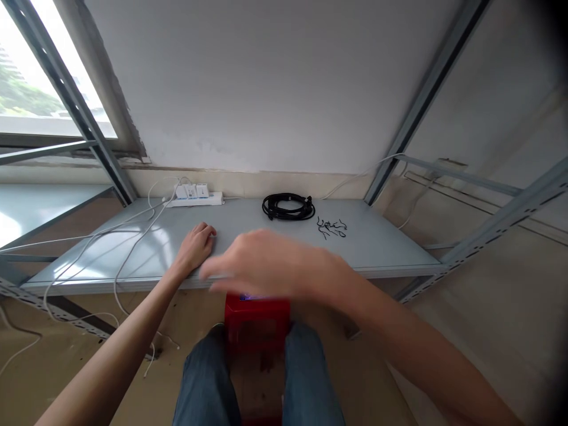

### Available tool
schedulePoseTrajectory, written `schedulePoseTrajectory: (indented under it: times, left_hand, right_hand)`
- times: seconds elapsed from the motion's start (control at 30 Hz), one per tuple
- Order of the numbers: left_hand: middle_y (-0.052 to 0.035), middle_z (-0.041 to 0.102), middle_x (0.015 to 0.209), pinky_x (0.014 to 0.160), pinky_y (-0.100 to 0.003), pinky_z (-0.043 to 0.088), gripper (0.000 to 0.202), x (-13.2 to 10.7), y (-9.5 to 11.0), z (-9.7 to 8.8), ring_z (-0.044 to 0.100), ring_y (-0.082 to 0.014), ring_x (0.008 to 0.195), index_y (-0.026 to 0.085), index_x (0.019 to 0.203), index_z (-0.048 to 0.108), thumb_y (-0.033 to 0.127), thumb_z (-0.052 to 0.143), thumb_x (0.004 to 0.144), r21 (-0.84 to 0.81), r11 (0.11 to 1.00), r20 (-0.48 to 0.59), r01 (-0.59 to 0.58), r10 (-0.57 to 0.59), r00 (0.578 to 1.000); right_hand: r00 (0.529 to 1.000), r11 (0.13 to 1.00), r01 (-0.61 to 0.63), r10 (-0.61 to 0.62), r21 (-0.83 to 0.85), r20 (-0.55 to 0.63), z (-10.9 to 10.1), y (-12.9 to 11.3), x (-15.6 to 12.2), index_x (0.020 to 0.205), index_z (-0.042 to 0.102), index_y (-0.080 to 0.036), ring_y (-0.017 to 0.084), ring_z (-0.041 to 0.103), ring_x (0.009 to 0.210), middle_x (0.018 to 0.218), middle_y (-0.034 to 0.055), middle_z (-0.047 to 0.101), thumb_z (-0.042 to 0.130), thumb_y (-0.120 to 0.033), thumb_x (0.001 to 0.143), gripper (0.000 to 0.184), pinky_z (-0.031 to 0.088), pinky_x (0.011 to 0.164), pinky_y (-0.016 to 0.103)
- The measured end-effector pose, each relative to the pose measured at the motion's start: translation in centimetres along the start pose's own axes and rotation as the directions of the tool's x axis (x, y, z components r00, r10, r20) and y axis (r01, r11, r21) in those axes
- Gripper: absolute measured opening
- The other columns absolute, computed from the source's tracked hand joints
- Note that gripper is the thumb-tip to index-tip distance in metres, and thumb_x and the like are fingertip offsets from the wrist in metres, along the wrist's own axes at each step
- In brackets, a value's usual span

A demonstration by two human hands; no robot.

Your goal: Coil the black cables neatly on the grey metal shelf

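My left hand (196, 245) rests on the grey metal shelf (239, 228), left of the middle. Its fingers are loosely curled, and nothing shows in them. In front of the shelf's near edge, my right hand (261, 263) is raised and smeared by motion. Its fingers point left, but the blur hides whether they hold anything. A coiled black cable (288, 207) lies toward the back, beyond both hands. Right of that coil is a small tangle of thin black ties or strings (332, 227).
A white power strip (190, 200) with several white plugs stands by the back wall. White cables (128, 254) run over the shelf's left part and hang below its edge. Metal posts (386, 168) flank the shelf. A red plastic stool (257, 322) stands underneath, between my knees.
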State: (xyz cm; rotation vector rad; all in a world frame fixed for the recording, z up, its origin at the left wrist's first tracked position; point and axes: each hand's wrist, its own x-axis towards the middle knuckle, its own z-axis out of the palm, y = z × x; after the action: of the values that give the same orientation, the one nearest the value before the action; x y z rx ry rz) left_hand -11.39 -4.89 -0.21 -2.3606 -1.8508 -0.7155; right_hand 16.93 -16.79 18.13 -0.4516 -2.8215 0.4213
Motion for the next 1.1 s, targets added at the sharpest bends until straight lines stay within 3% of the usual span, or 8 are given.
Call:
schedulePoseTrajectory:
  times: [0.07, 0.17, 0.23, 0.3, 0.43, 0.63, 0.87, 1.1]
  left_hand:
    - [-0.0123, 0.065, 0.111, 0.094, -0.04, 0.05, 0.024, 0.0, 0.2, -0.1, 0.063, -0.0292, 0.107, 0.021, 0.105, 0.064, 0.02, 0.041, 0.096, 0.018, 1.0, 0.004, 0.003, -0.003, 1.0]
    - [-0.0116, 0.065, 0.108, 0.088, -0.038, 0.049, 0.021, 0.0, 0.7, -0.3, 0.064, -0.0284, 0.103, 0.023, 0.102, 0.061, 0.02, 0.041, 0.096, 0.047, 0.999, 0.011, 0.023, -0.023, 1.0]
    - [-0.0113, 0.066, 0.107, 0.082, -0.037, 0.048, 0.019, 0.0, 1.1, -0.5, 0.065, -0.0274, 0.097, 0.023, 0.099, 0.059, 0.021, 0.04, 0.097, 0.059, 0.998, 0.032, 0.036, -0.038, 0.999]
    - [-0.0112, 0.066, 0.106, 0.076, -0.037, 0.046, 0.018, 0.0, 1.5, -0.8, 0.065, -0.0266, 0.091, 0.023, 0.098, 0.057, 0.023, 0.039, 0.099, 0.075, 0.996, 0.062, 0.052, -0.056, 0.996]
    - [-0.0111, 0.069, 0.105, 0.07, -0.037, 0.043, 0.019, 0.1, 2.1, -1.2, 0.066, -0.027, 0.089, 0.023, 0.097, 0.057, 0.024, 0.039, 0.099, 0.119, 0.991, 0.129, 0.067, -0.082, 0.988]
    - [-0.0121, 0.072, 0.11, 0.071, -0.037, 0.044, 0.025, 0.8, 1.7, -0.7, 0.068, -0.0287, 0.095, 0.023, 0.095, 0.062, 0.026, 0.037, 0.098, 0.161, 0.985, 0.173, 0.059, -0.087, 0.981]
    - [-0.0195, 0.076, 0.109, 0.077, -0.041, 0.049, 0.029, 3.6, 2.6, -0.5, 0.071, -0.0377, 0.101, 0.02, 0.096, 0.074, 0.025, 0.046, 0.09, 0.27, 0.951, 0.284, 0.15, -0.227, 0.931]
    - [-0.0262, 0.074, 0.117, 0.082, -0.044, 0.05, 0.039, 3.7, 4.8, -0.2, 0.071, -0.0415, 0.105, 0.012, 0.109, 0.077, 0.025, 0.047, 0.088, 0.32, 0.911, 0.213, 0.261, -0.338, 0.917]
  right_hand:
    - [0.986, 0.985, -0.157, 0.161, 0.073, -0.052, 0.9, 5.3, -0.2, 0.105, 0.078, -0.022, 0.011, 0.058, 0.06, 0.066, -0.0034, 0.064, 0.061, -0.023, 0.104, 0.017, 0.043, 0.066, 0.025]
    - [0.877, 0.877, -0.401, 0.451, 0.265, -0.166, 4.2, 14.0, -1.2, 0.116, 0.076, -0.016, 0.012, 0.055, 0.055, 0.059, -0.0043, 0.06, 0.053, -0.022, 0.104, 0.026, 0.041, 0.065, 0.024]
    - [0.821, 0.849, -0.41, 0.503, 0.334, -0.27, 6.7, 18.2, -2.1, 0.118, 0.076, -0.015, 0.013, 0.057, 0.059, 0.06, -0.0042, 0.06, 0.051, -0.02, 0.102, 0.029, 0.042, 0.069, 0.025]
    - [0.777, 0.84, -0.407, 0.525, 0.36, -0.346, 8.8, 20.5, -2.8, 0.121, 0.075, -0.016, 0.014, 0.057, 0.06, 0.06, -0.005, 0.058, 0.05, -0.022, 0.101, 0.032, 0.042, 0.071, 0.025]
    - [0.713, 0.829, -0.465, 0.559, 0.311, -0.423, 10.5, 21.9, -3.1, 0.115, 0.077, -0.019, 0.014, 0.05, 0.061, 0.063, -0.0048, 0.054, 0.05, -0.02, 0.098, 0.032, 0.039, 0.07, 0.026]
    - [0.68, 0.808, -0.544, 0.583, 0.227, -0.444, 10.6, 22.0, -2.8, 0.125, 0.073, -0.021, 0.016, 0.049, 0.066, 0.07, -0.0023, 0.059, 0.049, -0.018, 0.098, 0.036, 0.038, 0.072, 0.026]
    - [0.68, 0.772, -0.628, 0.605, 0.095, -0.414, 10.7, 21.6, -2.5, 0.129, 0.07, -0.022, 0.018, 0.054, 0.07, 0.078, 0.0011, 0.066, 0.049, -0.016, 0.099, 0.036, 0.038, 0.073, 0.027]
    - [0.672, 0.741, -0.67, 0.629, 0.04, -0.391, 10.6, 21.0, -2.5, 0.131, 0.069, -0.021, 0.019, 0.057, 0.074, 0.085, 0.0039, 0.07, 0.05, -0.018, 0.1, 0.037, 0.039, 0.075, 0.028]
